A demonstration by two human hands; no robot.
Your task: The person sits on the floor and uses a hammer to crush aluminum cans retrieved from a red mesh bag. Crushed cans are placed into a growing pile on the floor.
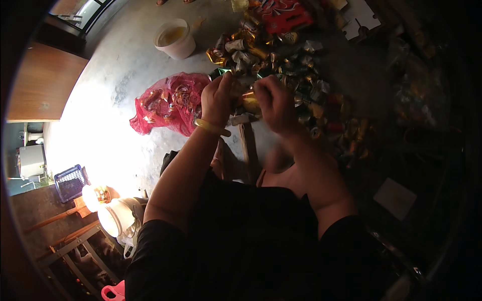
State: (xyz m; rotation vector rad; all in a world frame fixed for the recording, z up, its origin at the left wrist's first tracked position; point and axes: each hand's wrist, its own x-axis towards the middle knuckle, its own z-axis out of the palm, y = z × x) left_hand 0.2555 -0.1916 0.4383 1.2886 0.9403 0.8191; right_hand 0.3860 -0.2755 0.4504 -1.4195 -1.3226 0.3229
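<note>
My left hand, with a pale yellow bangle at its wrist, is raised over the floor; its fingers are partly hidden and blurred. A green can shows beside its fingertips, and I cannot tell whether they touch. My right hand is curled around the edge of a gold can, which lies between the two hands. Just below is a hammer, its metal head uppermost and its wooden handle running down toward my legs. Left of my left hand lies a pink mesh bag of cans.
Crushed cans are heaped ahead and to the right. A white bucket stands beyond the mesh bag, and red printed cardboard lies behind the heap. To the left are a blue plastic crate, a shovel and a lidded white bucket.
</note>
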